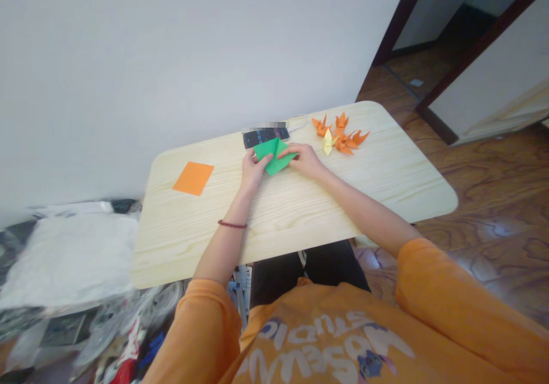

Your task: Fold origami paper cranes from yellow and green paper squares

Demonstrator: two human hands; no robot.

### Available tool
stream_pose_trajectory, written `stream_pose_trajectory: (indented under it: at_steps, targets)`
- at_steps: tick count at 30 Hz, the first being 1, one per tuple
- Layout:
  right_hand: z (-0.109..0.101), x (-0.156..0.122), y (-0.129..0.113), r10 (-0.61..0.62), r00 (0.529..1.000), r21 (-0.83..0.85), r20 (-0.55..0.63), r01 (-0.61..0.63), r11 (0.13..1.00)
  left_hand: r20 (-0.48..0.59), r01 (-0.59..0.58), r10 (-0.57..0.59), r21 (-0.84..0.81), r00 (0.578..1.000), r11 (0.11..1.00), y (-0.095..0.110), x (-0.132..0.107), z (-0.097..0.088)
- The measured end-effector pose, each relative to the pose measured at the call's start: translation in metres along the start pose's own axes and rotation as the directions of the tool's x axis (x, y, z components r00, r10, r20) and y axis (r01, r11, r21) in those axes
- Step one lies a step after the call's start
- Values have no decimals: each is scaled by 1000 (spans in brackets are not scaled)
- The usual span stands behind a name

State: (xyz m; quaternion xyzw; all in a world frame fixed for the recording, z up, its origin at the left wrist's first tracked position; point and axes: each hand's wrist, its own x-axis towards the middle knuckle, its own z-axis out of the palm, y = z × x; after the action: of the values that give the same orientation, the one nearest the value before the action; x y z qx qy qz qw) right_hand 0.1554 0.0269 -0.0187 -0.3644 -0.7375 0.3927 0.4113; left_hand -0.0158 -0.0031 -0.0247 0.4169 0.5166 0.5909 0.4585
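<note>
A partly folded piece of green origami paper (277,162) is held just above the table, with a raised crease near its middle. My left hand (253,168) grips its left corner, thumb on top. On the opposite side, my right hand (305,159) pinches the paper between thumb and fingers. Flat on the table to the left lies a square sheet of orange paper (193,178). Several orange folded paper cranes (344,139) cluster to the right of my hands, and a yellow folded paper crane (328,142) sits at their near side.
A dark smartphone (266,136) with a white cable (303,122) lies behind the green paper, close to the wall (214,46). The light wooden table (386,166) has rounded corners. Plastic-wrapped items and a white bundle (72,258) are piled left of it; a doorway stands at right.
</note>
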Motion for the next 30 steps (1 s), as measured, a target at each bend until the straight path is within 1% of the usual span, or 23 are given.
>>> stream_pose_trajectory:
  at_steps: [4, 8, 14, 16, 18, 20, 22, 27, 30]
  targets:
    - [0, -1, -1, 3, 999, 41, 32, -4, 999, -26, -63, 66, 105, 997, 993, -2, 3, -3]
    - [-1, 0, 1, 24, 999, 83, 37, -26, 996, -8, -68, 69, 80, 998, 995, -6, 6, -8]
    - [-5, 3, -1, 21, 998, 215, 55, -32, 976, 43, -58, 55, 75, 998, 996, -8, 6, -9]
    - [-6, 4, -4, 64, 997, 267, 39, -72, 961, 53, -72, 68, 75, 996, 995, -6, 4, -6]
    - [-6, 4, -6, 149, 989, 326, 2, -141, 935, 72, -107, 101, 79, 992, 991, -2, 2, -4]
    - [-6, 6, -7, 251, 968, 380, -27, -222, 898, 112, -159, 149, 87, 982, 983, 3, -1, -1]
    - [-6, 7, -6, 314, 949, 417, -40, -270, 868, 151, -217, 201, 95, 968, 972, 8, -5, 2]
    - [-5, 8, -2, 352, 935, 486, -53, -284, 826, 255, -279, 243, 115, 936, 954, 16, -12, 5]
    - [-5, 8, -1, 360, 931, 500, -54, -287, 817, 296, -284, 244, 101, 924, 954, 17, -12, 6]
